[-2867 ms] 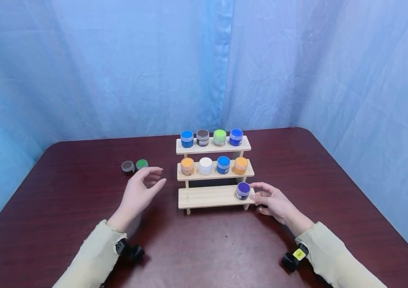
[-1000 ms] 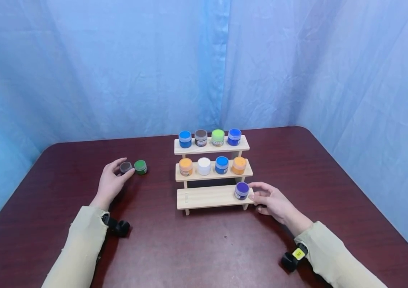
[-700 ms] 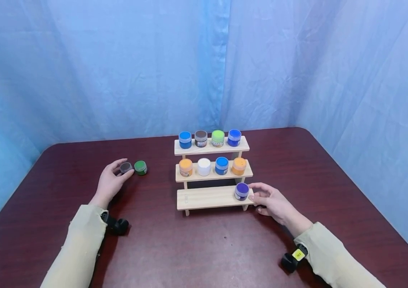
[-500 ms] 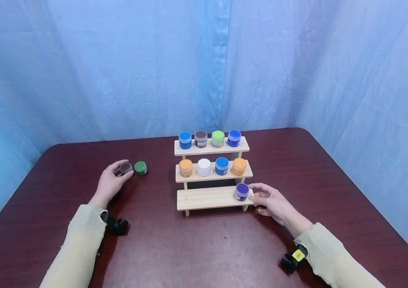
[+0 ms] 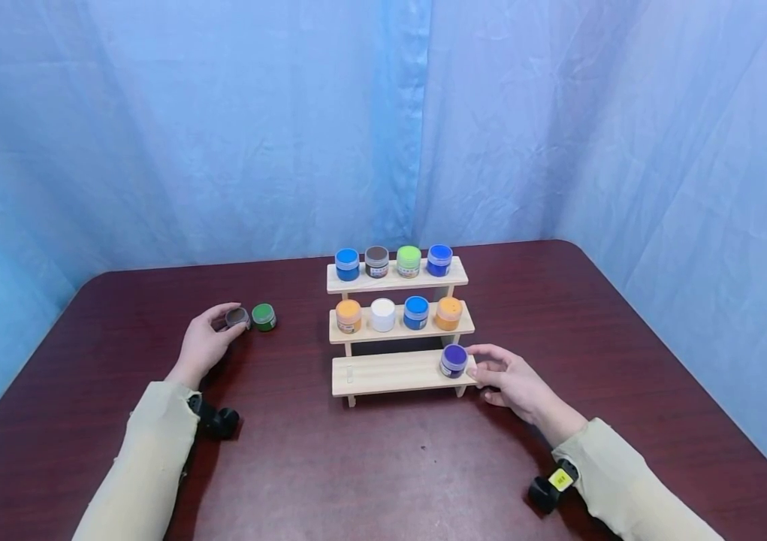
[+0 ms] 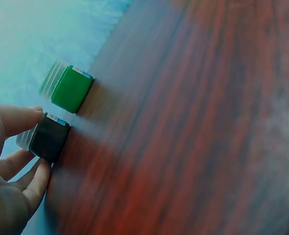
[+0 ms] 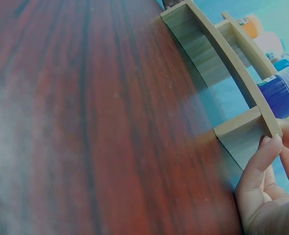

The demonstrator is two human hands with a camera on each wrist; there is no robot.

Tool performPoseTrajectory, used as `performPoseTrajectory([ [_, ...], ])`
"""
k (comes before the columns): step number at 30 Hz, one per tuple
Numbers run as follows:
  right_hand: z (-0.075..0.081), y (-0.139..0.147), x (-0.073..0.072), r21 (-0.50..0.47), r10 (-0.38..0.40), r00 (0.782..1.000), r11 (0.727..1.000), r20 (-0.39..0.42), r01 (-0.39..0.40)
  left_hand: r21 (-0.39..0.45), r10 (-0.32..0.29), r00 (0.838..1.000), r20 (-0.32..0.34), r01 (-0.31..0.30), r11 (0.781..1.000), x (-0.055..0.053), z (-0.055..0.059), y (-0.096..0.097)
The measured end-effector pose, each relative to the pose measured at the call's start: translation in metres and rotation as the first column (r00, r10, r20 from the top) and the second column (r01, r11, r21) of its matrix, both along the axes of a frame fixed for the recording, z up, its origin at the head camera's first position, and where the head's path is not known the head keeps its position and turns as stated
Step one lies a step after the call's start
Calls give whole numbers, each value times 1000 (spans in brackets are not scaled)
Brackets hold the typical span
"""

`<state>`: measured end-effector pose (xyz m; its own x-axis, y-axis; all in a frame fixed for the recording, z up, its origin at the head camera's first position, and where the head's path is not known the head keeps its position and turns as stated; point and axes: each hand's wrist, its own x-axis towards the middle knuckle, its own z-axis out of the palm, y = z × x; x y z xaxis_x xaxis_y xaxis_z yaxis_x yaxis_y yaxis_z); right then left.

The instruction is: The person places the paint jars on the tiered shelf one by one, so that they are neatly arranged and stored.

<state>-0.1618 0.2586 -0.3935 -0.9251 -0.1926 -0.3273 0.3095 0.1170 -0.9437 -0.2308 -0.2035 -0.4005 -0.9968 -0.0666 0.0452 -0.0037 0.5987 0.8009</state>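
Note:
My left hand [image 5: 205, 343] pinches a small dark brown paint jar [image 6: 50, 138] between thumb and fingers. That jar stands on the table, with a green paint jar [image 5: 264, 316] just to its right. At the right end of a three-step wooden stand [image 5: 383, 373], my right hand [image 5: 514, 382] grips the tip of the lowest step, thumb and fingers on either side of the board [image 7: 250, 88]. Close to those fingers, a purple paint jar [image 5: 454, 361] sits on the same step.
Blue, brown, light green and dark blue jars line the top step [image 5: 397, 283]. Orange, white and blue jars fill the middle step [image 5: 400, 333]. The dark red table [image 5: 383, 466] reaches back to a blue curtain [image 5: 255, 135].
My left hand has moved left, from in front of the green jar to the dark brown jar, and taken hold of it. My right hand has stayed on the stand's end.

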Motion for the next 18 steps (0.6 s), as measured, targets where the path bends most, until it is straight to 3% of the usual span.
performPoseTrajectory([
  [18,-1,0,-1,-6,-8,1000,1000,6,8,15,11,1000,1,-11,1000,1,0,0],
])
